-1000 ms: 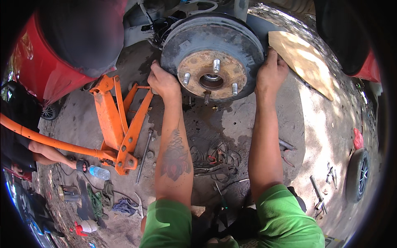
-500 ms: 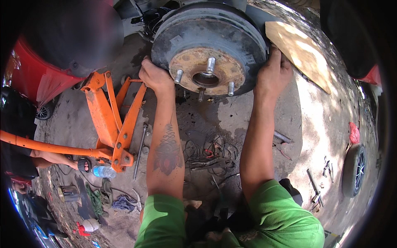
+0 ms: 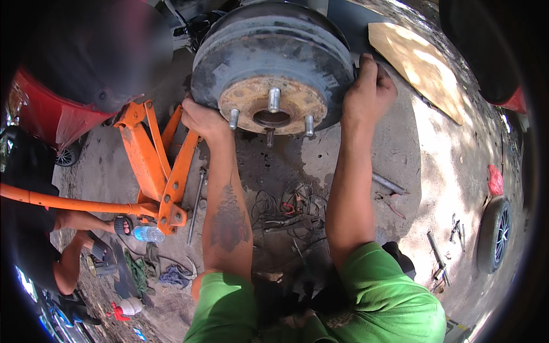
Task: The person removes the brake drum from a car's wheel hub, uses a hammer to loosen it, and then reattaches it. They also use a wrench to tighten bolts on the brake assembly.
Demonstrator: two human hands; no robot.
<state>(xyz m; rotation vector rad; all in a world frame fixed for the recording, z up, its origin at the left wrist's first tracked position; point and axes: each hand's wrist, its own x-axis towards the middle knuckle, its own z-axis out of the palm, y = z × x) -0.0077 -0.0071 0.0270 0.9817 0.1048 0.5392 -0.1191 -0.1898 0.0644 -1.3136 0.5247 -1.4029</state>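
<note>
A grey, rust-marked brake drum [image 3: 274, 60] faces me at the top middle. Metal wheel studs stick out of its brown hub face [image 3: 246, 106], around a round centre hole. My left hand [image 3: 206, 119] grips the drum's lower left edge, its fingertips hidden behind it. On the opposite side, my right hand [image 3: 369, 91] holds the right edge, thumb up and fingers curled. Both arms reach up from the lower edge. Whatever sits behind the drum is mostly hidden.
An orange floor jack [image 3: 143, 160] stands left, near a water bottle [image 3: 148, 234]. Another person's sandalled foot [image 3: 122, 224] is beside it. Cables [image 3: 291, 206] and a metal bar [image 3: 389, 183] lie below the drum. Cardboard [image 3: 417, 63] and a wheel [image 3: 494, 234] are at right.
The drum and both my hands on it sit further left in view. More of the other person's limbs, with a second sandal, shows at the lower left.
</note>
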